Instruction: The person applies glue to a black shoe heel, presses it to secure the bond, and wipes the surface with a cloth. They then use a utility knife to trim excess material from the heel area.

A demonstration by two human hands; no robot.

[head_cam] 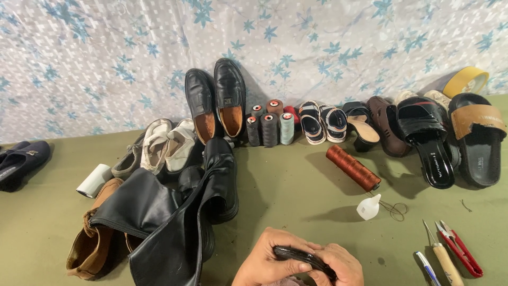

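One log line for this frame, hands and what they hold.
left hand: grips small black leather piece | right hand: grips same piece | nearby: black leather boots, brown thread spool | surface: green mat

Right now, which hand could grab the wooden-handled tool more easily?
The right hand, probably. The wooden-handled tool lies to its right, beside the red snips. The left hand is farther away, across the black shoe piece both hands hold.

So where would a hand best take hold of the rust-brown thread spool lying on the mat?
Probably around the middle of the rust-brown thread spool, coming from above with fingers across its width. It lies on its side, slanting from upper left to lower right, with bare mat along both long sides; its dark lower end sits near the white plastic piece.
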